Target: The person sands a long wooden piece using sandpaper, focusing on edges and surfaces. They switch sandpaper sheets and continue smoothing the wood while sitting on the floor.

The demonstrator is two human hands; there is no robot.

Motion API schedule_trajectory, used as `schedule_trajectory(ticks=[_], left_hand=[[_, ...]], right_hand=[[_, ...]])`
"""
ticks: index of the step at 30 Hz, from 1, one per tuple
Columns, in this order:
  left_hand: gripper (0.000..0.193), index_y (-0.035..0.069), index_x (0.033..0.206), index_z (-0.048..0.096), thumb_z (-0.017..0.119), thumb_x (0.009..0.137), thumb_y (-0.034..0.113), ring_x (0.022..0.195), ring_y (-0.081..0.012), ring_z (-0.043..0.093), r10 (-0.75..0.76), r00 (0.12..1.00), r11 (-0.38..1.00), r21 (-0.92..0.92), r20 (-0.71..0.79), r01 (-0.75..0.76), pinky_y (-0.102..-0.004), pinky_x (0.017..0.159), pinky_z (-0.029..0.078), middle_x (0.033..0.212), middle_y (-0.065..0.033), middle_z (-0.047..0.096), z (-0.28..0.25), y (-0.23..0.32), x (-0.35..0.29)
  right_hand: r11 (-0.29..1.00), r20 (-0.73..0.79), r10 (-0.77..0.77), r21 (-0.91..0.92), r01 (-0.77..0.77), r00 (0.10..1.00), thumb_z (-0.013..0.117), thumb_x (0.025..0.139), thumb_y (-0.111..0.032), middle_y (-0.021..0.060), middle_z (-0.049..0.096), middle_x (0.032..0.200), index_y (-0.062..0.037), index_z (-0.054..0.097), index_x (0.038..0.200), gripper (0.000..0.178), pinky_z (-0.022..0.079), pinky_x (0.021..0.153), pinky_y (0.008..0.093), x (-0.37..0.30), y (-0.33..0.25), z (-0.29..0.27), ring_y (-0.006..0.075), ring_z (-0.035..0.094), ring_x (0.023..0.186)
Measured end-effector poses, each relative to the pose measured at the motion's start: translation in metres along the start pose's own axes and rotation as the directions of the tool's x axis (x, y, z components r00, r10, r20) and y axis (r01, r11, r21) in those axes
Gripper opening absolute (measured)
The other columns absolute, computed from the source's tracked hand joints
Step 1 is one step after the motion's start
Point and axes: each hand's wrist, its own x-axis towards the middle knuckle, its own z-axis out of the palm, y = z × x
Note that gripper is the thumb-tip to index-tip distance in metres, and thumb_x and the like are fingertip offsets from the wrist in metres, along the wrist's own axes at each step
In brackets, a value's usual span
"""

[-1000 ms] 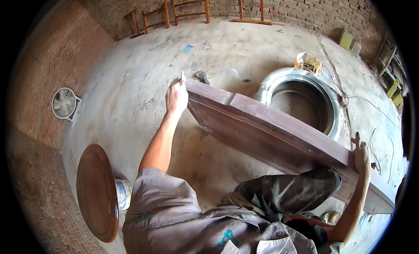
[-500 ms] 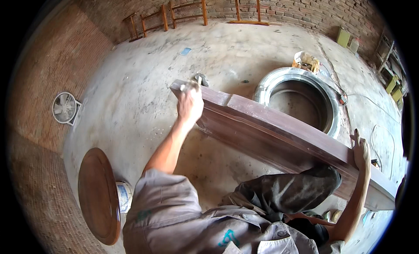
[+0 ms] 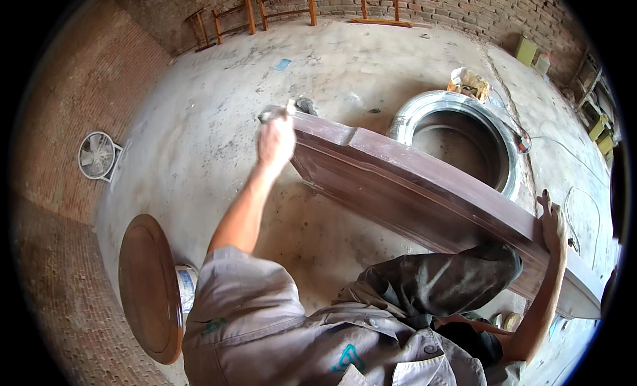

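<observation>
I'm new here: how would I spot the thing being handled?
Find the big silvery ring on the floor. Just below it in view, the left hand and right hand touch a brown panel. It is long and angular, unlike the round disc at left.

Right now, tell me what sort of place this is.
Probably a furniture workshop: a large brown panel in the middle, a round brown board at the left, and wooden frames by the brick wall.

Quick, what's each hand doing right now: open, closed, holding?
Left hand: at the panel's left end, blurred; grip can't be told.
Right hand: on the panel near its right end; grip unclear.
</observation>
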Motion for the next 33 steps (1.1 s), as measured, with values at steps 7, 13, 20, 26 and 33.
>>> schedule_trajectory(ticks=[7, 13, 20, 26, 33], left_hand=[[0.042, -0.004, 0.126, 0.065, 0.037, 0.114, 0.026, 0.099, -0.0385, 0.073, 0.443, 0.873, 0.849, -0.22, -0.201, -0.481, -0.0465, 0.091, 0.062, 0.115, -0.0277, 0.07, 0.008, 0.096, -0.045], [0.035, -0.002, 0.117, 0.067, 0.042, 0.113, 0.022, 0.106, -0.0387, 0.069, 0.186, 0.98, 0.92, -0.337, -0.071, -0.199, -0.0493, 0.099, 0.055, 0.109, -0.0222, 0.071, -0.003, 0.063, -0.023], [0.033, -0.006, 0.131, 0.062, 0.045, 0.108, 0.011, 0.129, -0.0425, 0.059, 0.406, 0.904, 0.833, -0.352, -0.135, -0.427, -0.0511, 0.116, 0.043, 0.132, -0.026, 0.066, 0.011, 0.107, -0.041], [0.037, -0.005, 0.129, 0.064, 0.042, 0.111, 0.019, 0.13, -0.0425, 0.059, 0.396, 0.908, 0.82, -0.392, -0.139, -0.418, -0.0487, 0.116, 0.042, 0.133, -0.0273, 0.064, 0.006, 0.104, -0.052], [0.038, -0.004, 0.134, 0.063, 0.041, 0.112, 0.019, 0.134, -0.0407, 0.056, 0.312, 0.948, 0.829, -0.468, -0.066, -0.306, -0.0474, 0.118, 0.041, 0.137, -0.0264, 0.063, -0.002, 0.101, -0.062]], right_hand=[[0.998, -0.187, -0.058, -0.04, 0.052, 0.981, 0.043, 0.108, -0.056, 0.0278, 0.052, 0.072, 0.0042, 0.073, 0.112, 0.067, 0.044, 0.074, 0.049, 0.005, 0.022, 0.007, 0.037, 0.052, 0.068], [0.998, 0.015, 0.026, -0.063, -0.025, 1.0, 0.044, 0.107, -0.057, 0.0287, 0.053, 0.071, 0.0047, 0.072, 0.116, 0.068, 0.045, 0.075, 0.0507, 0.006, 0.008, -0.001, 0.0387, 0.054, 0.069], [0.997, 0.011, -0.015, -0.07, 0.015, 1.0, 0.04, 0.107, -0.057, 0.0366, 0.065, 0.092, 0.0025, 0.071, 0.122, 0.069, 0.049, 0.088, 0.05, 0.0, -0.01, -0.005, 0.0482, 0.068, 0.095], [0.996, -0.007, 0.027, -0.088, -0.027, 1.0, 0.042, 0.106, -0.057, 0.034, 0.069, 0.099, 0.0003, 0.074, 0.12, 0.067, 0.049, 0.092, 0.0504, -0.002, -0.012, -0.017, 0.0473, 0.068, 0.1], [0.994, 0.037, 0.077, -0.079, -0.074, 0.996, 0.04, 0.106, -0.06, 0.0317, 0.071, 0.11, 0.0002, 0.074, 0.121, 0.071, 0.048, 0.098, 0.048, -0.004, -0.028, -0.013, 0.0463, 0.067, 0.107]])
